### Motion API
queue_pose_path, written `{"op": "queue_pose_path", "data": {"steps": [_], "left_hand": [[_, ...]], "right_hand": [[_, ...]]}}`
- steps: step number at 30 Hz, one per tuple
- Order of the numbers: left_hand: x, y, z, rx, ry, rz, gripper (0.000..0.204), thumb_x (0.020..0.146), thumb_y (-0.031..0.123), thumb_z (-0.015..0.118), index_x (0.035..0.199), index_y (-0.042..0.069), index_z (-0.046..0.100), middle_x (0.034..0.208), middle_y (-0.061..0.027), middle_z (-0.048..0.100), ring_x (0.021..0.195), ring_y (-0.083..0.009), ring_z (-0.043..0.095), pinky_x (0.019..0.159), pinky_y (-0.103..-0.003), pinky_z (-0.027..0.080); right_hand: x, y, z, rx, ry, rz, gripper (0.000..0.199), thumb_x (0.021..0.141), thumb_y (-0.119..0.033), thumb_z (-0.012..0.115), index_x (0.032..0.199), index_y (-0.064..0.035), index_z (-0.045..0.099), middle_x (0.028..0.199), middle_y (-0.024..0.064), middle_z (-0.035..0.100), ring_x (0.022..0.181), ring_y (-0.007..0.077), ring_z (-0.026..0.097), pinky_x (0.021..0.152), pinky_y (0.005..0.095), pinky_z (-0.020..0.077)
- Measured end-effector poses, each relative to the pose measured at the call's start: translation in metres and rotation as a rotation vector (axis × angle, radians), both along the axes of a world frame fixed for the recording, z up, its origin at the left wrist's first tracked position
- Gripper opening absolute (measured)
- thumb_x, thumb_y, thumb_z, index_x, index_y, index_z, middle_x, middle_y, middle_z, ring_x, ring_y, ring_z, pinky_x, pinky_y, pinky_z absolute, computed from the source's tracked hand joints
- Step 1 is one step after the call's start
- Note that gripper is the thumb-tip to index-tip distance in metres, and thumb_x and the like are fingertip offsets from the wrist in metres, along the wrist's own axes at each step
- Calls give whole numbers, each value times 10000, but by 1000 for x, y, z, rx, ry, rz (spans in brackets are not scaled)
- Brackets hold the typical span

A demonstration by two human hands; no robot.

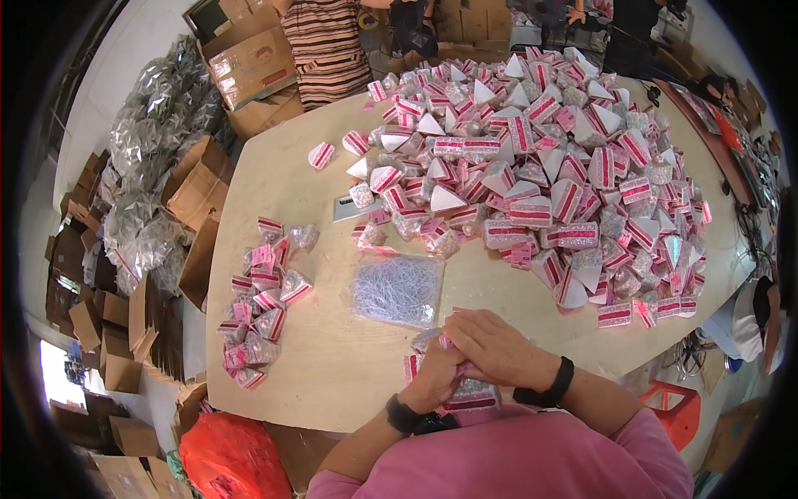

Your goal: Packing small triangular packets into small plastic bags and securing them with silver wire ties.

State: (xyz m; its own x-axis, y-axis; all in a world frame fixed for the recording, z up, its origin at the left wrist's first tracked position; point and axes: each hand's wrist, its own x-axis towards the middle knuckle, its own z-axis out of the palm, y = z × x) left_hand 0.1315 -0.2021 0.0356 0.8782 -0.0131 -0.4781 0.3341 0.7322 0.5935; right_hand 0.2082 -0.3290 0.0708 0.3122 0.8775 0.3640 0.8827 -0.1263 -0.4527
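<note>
Near the front edge of the table, my two hands are pressed together. My left hand is closed, its fingers curled round something mostly hidden, with a bit of pink showing at the top. Over it lies my right hand, fingers bent and pressed against the left. Just below them is a glittery cake-slice-shaped piece with a pink band, partly covered. Another silvery piece peeks out beside my left hand. Beyond my hands lies a clear bag of thin white strands.
A large heap of pink-and-white cake-slice-shaped pieces covers the far right of the table. A smaller group lies at left. Cardboard boxes and a red plastic bag stand left. A person in stripes stands opposite.
</note>
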Motion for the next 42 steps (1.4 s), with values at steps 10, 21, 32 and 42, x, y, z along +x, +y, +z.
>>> {"op": "queue_pose_path", "data": {"steps": [10,21,32,42], "left_hand": [[0,-4,-2,76,-41,-84,213,847,0,554,1059,27,545,953,-45,585,846,-136,587,671,-285,499],[-4,10,-7,-36,-181,-260,50,824,28,597,872,33,581,740,-33,552,679,-98,497,606,-231,373],[-36,46,11,768,-204,-262,214,811,69,624,1015,20,581,877,-3,601,770,-79,542,662,-242,445],[-121,78,-23,1002,-102,206,126,893,109,564,946,8,616,734,-1,558,654,-57,488,585,-233,412]], "right_hand": [[13,0,0,-92,401,186,462,740,-145,649,1156,-14,494,1153,176,540,1081,322,521,952,403,403],[30,3,-4,8,162,135,172,844,-201,579,908,-42,576,873,127,561,837,325,543,753,404,446],[-5,37,-10,101,236,187,129,844,-197,598,842,-69,578,787,98,566,772,294,564,677,390,464],[-28,94,-20,-158,830,236,162,833,-172,617,853,-18,571,746,85,571,696,166,553,636,304,442]]}}
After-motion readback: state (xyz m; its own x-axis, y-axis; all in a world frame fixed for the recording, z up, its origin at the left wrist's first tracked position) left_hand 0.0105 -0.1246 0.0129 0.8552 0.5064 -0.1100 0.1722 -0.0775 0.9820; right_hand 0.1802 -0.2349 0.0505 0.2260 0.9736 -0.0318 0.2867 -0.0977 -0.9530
